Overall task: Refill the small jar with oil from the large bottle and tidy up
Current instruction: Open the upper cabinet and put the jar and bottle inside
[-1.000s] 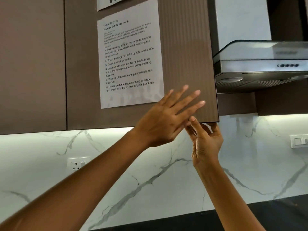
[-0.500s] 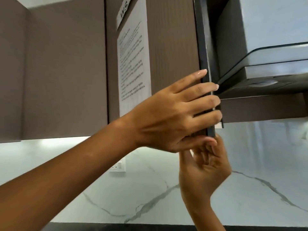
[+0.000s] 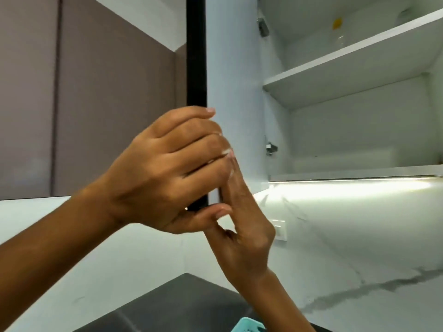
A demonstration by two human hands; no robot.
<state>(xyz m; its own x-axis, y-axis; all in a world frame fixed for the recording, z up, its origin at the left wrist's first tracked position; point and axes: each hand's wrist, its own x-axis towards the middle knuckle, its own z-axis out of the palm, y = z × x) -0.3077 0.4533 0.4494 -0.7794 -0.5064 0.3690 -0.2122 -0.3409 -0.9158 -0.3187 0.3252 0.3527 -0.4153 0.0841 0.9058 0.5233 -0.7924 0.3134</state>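
Cabinet door (image 3: 196,56) stands swung out, edge-on to me. My left hand (image 3: 165,173) grips its free edge near the bottom corner, fingers (image 3: 191,116) curled round onto the pale inner face and thumb hooked under the corner. My right hand (image 3: 249,243) sits just below and behind the left. Its fingers are straight and point upward, laid flat against the inner side of the door. It holds nothing. Fingertips are blurred, so I cannot tell exact contact.

Up and well to the right of my fingers is the upper shelf (image 3: 347,65). A yellow-capped container (image 3: 338,32) of clear material stands on it, near the back. It is too faint to say whether this is the oil jar, the bottle or neither. Lower shelf (image 3: 359,174), right of my fingers, shows nothing I can make out.

Below my fingers: dark tabletop (image 3: 182,305), and a teal object (image 3: 248,325) at the bottom edge, beside my right forearm and mostly cut off.

Progress, as I judge it: early, or at the fetch-or-put-away stage. The cupboard is open, but no oil vessel is in hand or on the visible tabletop. No pouring, capping or wiping is in evidence. All of that is either undone or out of view, and I cannot say which.
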